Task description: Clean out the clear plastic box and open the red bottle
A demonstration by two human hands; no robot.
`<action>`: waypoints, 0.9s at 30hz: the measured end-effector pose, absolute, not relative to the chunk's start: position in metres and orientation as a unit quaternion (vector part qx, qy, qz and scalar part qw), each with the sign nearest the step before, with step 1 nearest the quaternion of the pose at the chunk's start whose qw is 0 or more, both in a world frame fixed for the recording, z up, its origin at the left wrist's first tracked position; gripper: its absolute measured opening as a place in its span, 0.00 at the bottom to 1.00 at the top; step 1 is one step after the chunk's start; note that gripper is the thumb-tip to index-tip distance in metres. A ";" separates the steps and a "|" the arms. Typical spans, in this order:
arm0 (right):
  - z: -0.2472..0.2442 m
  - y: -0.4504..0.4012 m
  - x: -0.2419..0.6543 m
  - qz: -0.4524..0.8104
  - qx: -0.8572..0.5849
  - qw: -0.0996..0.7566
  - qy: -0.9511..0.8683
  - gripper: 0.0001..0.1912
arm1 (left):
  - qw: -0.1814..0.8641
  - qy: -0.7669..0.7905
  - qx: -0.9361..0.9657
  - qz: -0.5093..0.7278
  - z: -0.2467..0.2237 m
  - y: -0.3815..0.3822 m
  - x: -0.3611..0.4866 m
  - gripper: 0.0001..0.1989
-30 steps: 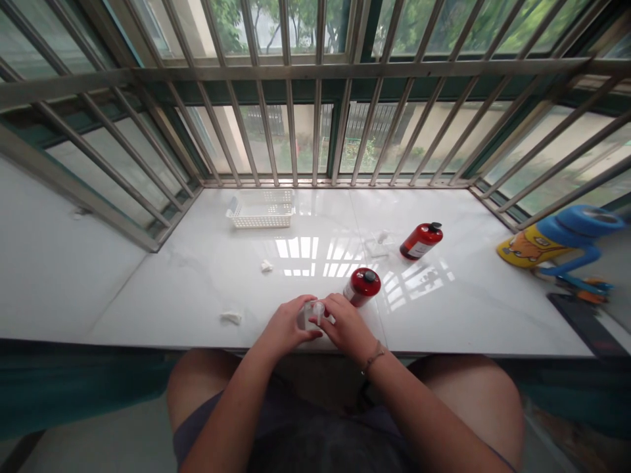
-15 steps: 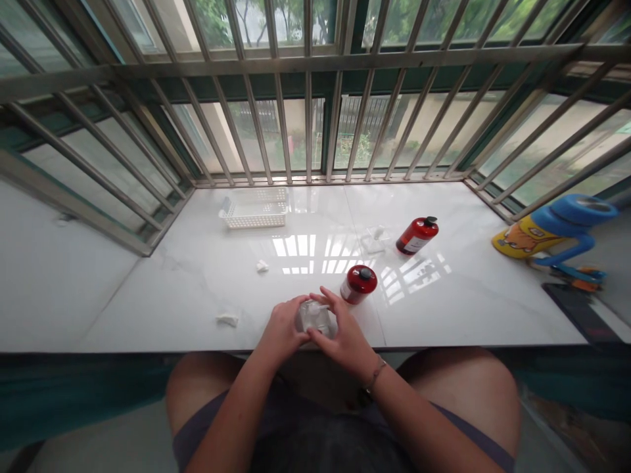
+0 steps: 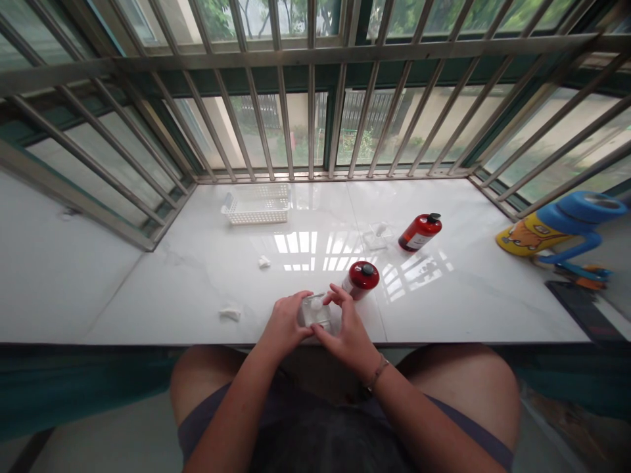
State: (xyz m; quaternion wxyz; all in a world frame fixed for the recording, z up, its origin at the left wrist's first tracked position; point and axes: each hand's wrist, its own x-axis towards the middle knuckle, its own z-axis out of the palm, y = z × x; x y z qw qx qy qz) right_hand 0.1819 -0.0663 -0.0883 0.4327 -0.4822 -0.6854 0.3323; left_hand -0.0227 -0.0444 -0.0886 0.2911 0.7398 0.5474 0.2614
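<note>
Label [image 3: 417,242] on far red bottle [image 3: 426,227] illegible; near the edge of the white marbled counter [image 3: 172,282], before barred windows [image 3: 296,125], my left hand [image 3: 284,320] grips a clear container [image 3: 314,315], my right hand [image 3: 348,325] touching it, grip uncertain.

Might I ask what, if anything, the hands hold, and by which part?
A clear container, by its left side in the left hand; the right hand has a thumb at its near edge.

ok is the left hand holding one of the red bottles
No, the left hand holds the clear container, apart from the nearer red bottle and the farther red bottle.
</note>
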 end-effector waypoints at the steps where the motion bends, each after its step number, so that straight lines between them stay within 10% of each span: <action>1: -0.089 -0.068 0.180 0.338 -0.479 0.431 -0.686 0.46 | 0.290 0.548 0.740 0.261 -0.089 -0.044 -0.023 0.35; 27: -0.084 -0.067 0.176 0.378 -0.455 0.415 -0.692 0.48 | 0.286 0.552 0.742 0.253 -0.089 -0.048 -0.021 0.36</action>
